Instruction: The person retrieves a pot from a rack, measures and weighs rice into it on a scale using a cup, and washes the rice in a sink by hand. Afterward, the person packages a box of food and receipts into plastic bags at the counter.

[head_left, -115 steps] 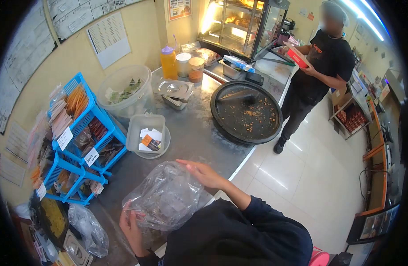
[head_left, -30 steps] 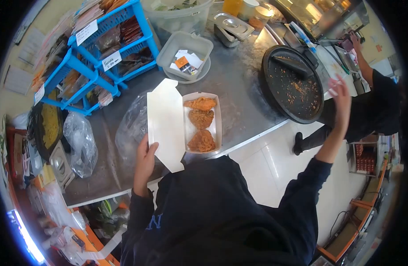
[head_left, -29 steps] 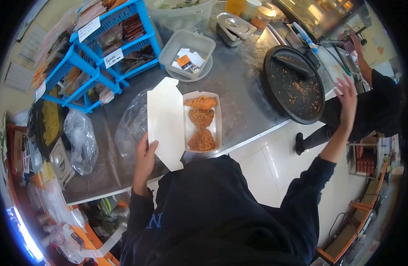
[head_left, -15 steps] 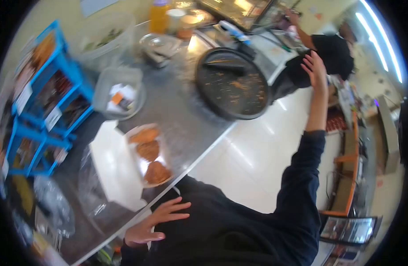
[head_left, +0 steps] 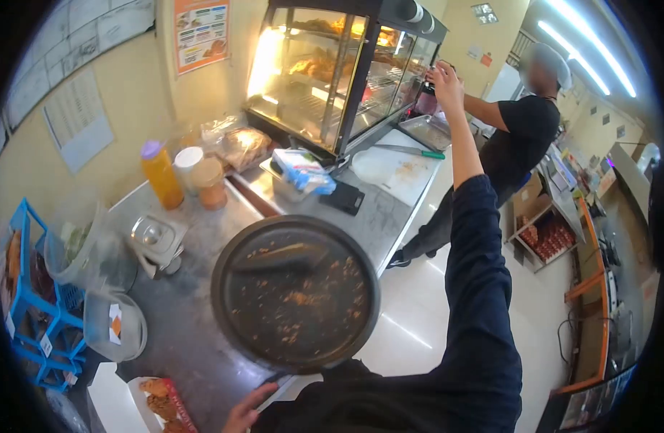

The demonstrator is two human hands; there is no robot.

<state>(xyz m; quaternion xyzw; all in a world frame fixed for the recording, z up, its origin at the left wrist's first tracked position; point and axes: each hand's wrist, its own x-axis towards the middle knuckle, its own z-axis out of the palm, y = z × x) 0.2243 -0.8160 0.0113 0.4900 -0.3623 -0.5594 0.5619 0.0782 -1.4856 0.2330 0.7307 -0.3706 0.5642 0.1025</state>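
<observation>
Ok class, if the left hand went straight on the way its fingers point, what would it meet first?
Probably the near rim of the large, round black pan, just beyond the left hand, though the heights are hard to judge.

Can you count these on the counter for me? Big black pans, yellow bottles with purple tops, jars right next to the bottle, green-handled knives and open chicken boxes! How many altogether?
Big black pan: 1
Yellow bottle: 1
Jars: 2, the white-topped jar and the orange-topped jar
Green-handled knife: 1
Open chicken box: 1
Total: 6
</observation>
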